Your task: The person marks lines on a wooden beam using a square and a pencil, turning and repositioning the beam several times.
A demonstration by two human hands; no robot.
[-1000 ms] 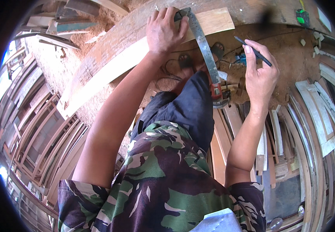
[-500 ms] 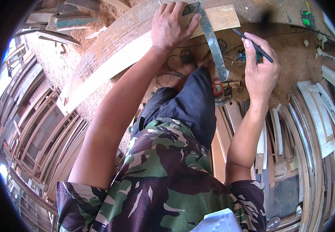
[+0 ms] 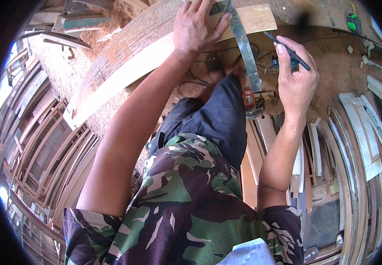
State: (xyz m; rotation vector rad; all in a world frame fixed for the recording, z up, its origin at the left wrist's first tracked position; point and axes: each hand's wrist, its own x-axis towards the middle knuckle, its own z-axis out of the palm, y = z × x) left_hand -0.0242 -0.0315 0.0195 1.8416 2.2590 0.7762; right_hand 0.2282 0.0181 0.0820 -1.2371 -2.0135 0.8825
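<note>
My left hand presses down on a pale wooden board, gripping the stock end of a metal try square with its thumb toward the blade. The blade crosses the board and sticks out past its near edge, toward my legs. To the right of the blade, my right hand holds a dark pencil between thumb and fingers. Its tip points up and left toward the board's right end, apart from the wood. The fingertips of my left hand are partly cut off at the top of the picture.
The board lies on a worn wooden bench. A green and black tape measure sits at the far right. Below are a red power tool and a blue one, with cables. Stacked timber lies at both sides; sawdust covers the floor.
Both hands keep their grips, and the square stays against the board. The bench, board and tape measure sit very slightly farther right in the picture.
</note>
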